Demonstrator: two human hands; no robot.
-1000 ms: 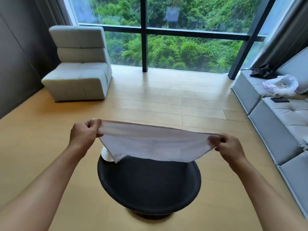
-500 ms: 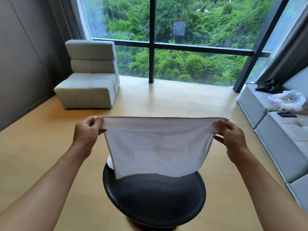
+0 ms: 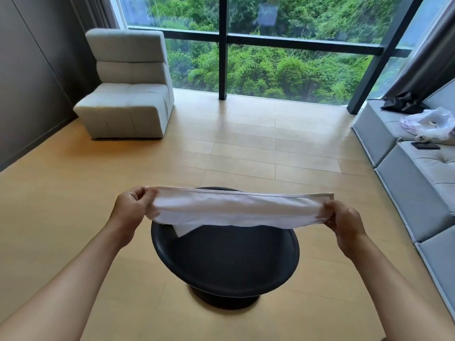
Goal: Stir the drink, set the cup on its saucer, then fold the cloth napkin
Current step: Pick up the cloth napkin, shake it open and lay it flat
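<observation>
Head view, left to right: my left hand (image 3: 131,206) pinches one end of the cloth napkin (image 3: 236,210), which hangs stretched in the air above the round black counter (image 3: 225,264), and my right hand (image 3: 343,221) pinches the other end. I judge this the folding step; next I should bring the hemmed edges together evenly or lay the cloth flat. Cup and saucer are hidden from me. Bare floor (image 3: 61,193) lies all around, the sofa (image 3: 418,183) well apart rightward.
</observation>
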